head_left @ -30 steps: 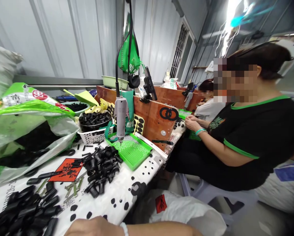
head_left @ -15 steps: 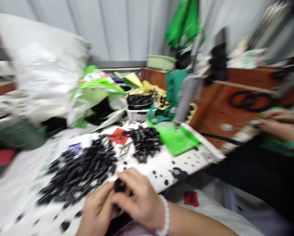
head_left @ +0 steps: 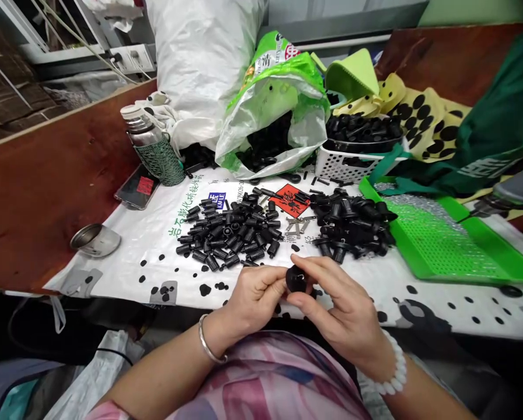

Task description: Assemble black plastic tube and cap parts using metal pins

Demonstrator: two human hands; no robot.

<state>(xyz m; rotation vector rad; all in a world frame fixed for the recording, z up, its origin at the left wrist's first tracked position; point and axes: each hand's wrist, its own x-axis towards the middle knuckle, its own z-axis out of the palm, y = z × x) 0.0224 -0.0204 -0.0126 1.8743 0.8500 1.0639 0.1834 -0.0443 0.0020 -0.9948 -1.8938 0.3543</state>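
Note:
At the table's front edge, a small black plastic part with a rounded end (head_left: 296, 279) is held between my two hands. My left hand (head_left: 258, 294) pinches it from the left, and my right hand (head_left: 347, 312) has thumb and fingers around its right side. Its lower portion is hidden by the fingers. Beyond my left hand lies a pile of black cylindrical pieces (head_left: 233, 233). Black flanged parts (head_left: 349, 224) are heaped past my right hand. Several small metal strips (head_left: 297, 227) lie between the two piles.
A green tray (head_left: 436, 265) with small silvery pieces lies right, a power drill (head_left: 511, 195) above its edge. A white basket (head_left: 353, 166) of black parts and an open green-white bag (head_left: 274, 111) stand behind. Left are a metal cup (head_left: 96, 240), phone (head_left: 136, 188) and flask (head_left: 154, 149).
The view has swung left and sharpened, bringing the cup, phone and flask fully into sight. Another person's hand at the right is out of view. Both hands still hold the black part.

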